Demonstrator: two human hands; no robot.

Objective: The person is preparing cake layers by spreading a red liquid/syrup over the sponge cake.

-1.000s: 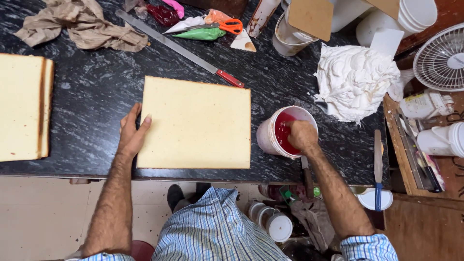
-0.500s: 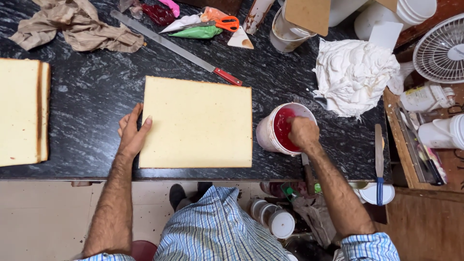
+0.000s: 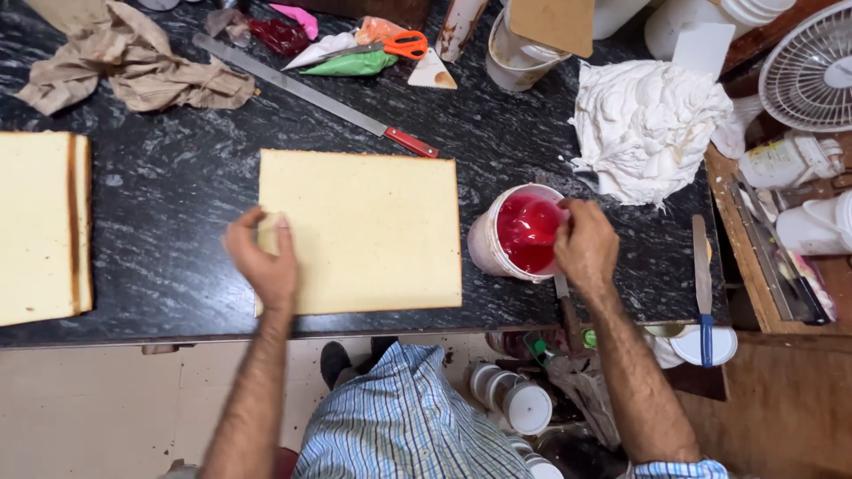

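The left hand (image 3: 264, 263) has lifted from flat to pinching the sponge sheet's (image 3: 364, 232) near-left edge. The right hand (image 3: 586, 247) remains curled on the rim of the red-filled tub (image 3: 519, 232), beside the sheet.

Bare, hairy forearms; a blue-and-white checked shirt (image 3: 404, 417) with sleeves rolled above the elbows; dark shoe (image 3: 335, 362) below

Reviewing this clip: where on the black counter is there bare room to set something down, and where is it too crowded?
Bare counter runs between the left cake slab and the middle slab, where the left hand rests on its edge. Another patch lies between the long knife and the cream heap. The far edge is crowded: crumpled paper, scissors, piping bags. The right hand is at the red tub.
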